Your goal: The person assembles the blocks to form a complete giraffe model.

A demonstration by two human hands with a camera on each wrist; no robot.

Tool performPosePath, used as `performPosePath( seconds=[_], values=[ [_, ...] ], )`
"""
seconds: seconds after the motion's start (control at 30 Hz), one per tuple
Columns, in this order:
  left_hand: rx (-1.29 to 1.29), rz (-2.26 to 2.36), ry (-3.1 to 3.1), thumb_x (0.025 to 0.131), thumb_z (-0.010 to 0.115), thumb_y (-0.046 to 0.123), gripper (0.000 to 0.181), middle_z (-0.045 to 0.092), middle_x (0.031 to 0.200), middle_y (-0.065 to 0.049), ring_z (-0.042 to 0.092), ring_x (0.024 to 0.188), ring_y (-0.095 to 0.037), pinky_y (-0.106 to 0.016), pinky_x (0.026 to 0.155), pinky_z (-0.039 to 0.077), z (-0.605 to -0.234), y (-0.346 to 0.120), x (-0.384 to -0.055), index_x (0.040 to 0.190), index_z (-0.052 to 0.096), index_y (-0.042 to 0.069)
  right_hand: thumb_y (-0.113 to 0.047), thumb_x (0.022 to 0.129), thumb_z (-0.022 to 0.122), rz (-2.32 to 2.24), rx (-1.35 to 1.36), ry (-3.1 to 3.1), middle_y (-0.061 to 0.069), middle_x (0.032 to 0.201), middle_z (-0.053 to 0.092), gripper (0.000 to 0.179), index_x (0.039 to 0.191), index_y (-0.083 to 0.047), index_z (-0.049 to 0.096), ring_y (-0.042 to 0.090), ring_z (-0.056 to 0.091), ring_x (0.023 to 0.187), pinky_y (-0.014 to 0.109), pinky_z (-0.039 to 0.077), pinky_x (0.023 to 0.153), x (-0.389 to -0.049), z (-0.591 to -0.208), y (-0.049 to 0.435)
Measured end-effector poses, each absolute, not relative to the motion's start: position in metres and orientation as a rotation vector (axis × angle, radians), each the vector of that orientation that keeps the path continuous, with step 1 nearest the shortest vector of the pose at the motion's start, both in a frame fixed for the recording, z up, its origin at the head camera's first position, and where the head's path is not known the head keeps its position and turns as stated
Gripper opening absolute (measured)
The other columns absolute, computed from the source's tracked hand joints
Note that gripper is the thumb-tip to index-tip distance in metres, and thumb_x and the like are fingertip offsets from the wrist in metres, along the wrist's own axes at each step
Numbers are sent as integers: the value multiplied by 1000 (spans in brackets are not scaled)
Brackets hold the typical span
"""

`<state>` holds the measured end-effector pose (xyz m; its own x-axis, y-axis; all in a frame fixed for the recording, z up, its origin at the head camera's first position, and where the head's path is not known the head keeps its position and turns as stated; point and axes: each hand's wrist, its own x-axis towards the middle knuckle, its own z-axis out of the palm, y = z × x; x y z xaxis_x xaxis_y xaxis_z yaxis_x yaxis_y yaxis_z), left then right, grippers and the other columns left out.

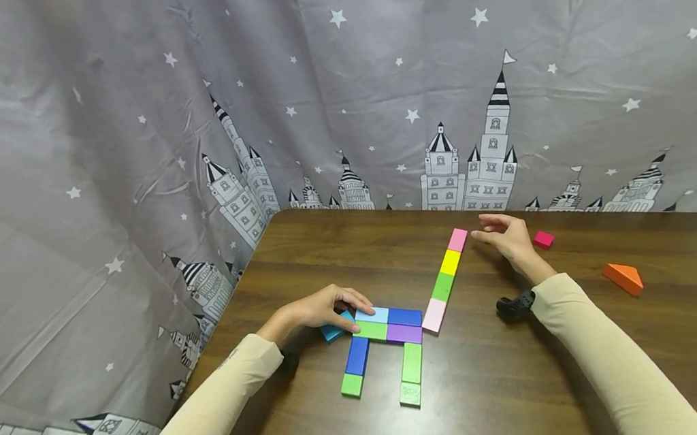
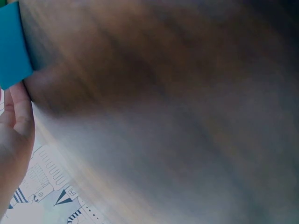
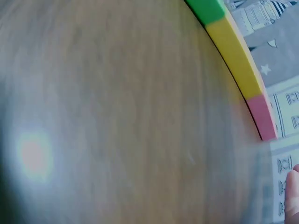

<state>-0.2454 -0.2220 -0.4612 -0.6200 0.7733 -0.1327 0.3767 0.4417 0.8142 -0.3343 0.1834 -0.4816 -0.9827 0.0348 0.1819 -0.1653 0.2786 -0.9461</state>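
Flat coloured blocks form a four-legged shape with a slanting row on the dark table. In the head view my left hand rests over its left end. The fingertips touch the light blue block and the thumb touches the green block. Partly under that hand lies a teal block, also seen in the left wrist view. My right hand hovers with bent, parted fingers and nothing between them. Just left of it is the pink block topping the row, above a yellow block.
A red block and an orange triangular block lie apart on the right of the table. Blue and green legs extend toward the near edge. A grey castle-print curtain hangs behind.
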Motion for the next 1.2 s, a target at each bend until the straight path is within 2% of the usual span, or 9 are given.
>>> performPosePath(
  seconds=[0.23,0.37,0.43,0.5,0.57,0.67,0.77,0.97,1.2],
  values=[
    [967,1073,2202,88,76,7,35,64,128,-10,55,122,-24,-41,102,45,-460,-221,-246,122,71,1,-3,83,80,1618,-38,-2325,4,94,69,40,117,12,67,-6,54,74,8,45,66,-332,-469,212],
    [959,1068,2203,88,77,7,35,64,129,-9,54,123,-24,-41,102,45,-460,-221,-246,122,71,2,-10,82,82,1515,-257,-2367,-2,94,66,41,119,5,70,-7,52,68,10,46,59,-328,-465,230],
    [961,1068,2203,88,76,7,35,63,129,-10,54,123,-24,-41,102,45,-461,-221,-246,122,71,2,-14,82,83,1490,-374,-2388,2,103,67,45,122,1,70,-5,52,74,11,47,64,-326,-463,237],
    [962,1066,2203,88,76,7,35,63,129,-10,54,123,-24,-41,102,45,-462,-221,-247,123,71,2,-17,82,83,1475,-466,-2405,9,116,66,48,125,-1,69,4,56,88,16,50,76,-324,-463,243],
    [962,1066,2202,88,77,7,35,63,129,-10,54,123,-24,-41,102,44,-462,-222,-247,123,71,2,-18,81,84,1460,-528,-2416,13,128,62,51,127,-2,68,14,53,105,23,45,93,-322,-463,247],
    [967,1067,2199,88,76,7,35,63,129,-10,54,123,-24,-41,103,44,-463,-222,-247,123,70,2,-17,81,83,1466,-582,-2418,19,134,59,54,129,-1,65,26,46,120,36,37,107,-320,-467,252],
    [973,1075,2194,89,76,7,35,63,129,-11,54,123,-25,-42,103,44,-463,-222,-246,123,70,1,-14,81,83,1473,-616,-2430,22,133,59,55,131,0,64,31,45,121,41,36,108,-318,-471,253],
    [969,1071,2193,89,76,8,35,63,129,-11,54,123,-25,-40,102,45,-465,-224,-247,123,70,2,-8,80,81,1490,-674,-2466,22,135,57,60,135,1,60,31,47,121,35,42,98,-316,-475,252],
    [971,1071,2197,88,76,8,35,63,129,-9,55,122,-22,-38,101,46,-465,-224,-246,123,71,3,-8,76,83,1517,-696,-2470,24,144,49,65,135,3,58,38,41,128,44,36,108,-313,-477,251]
  ],
)
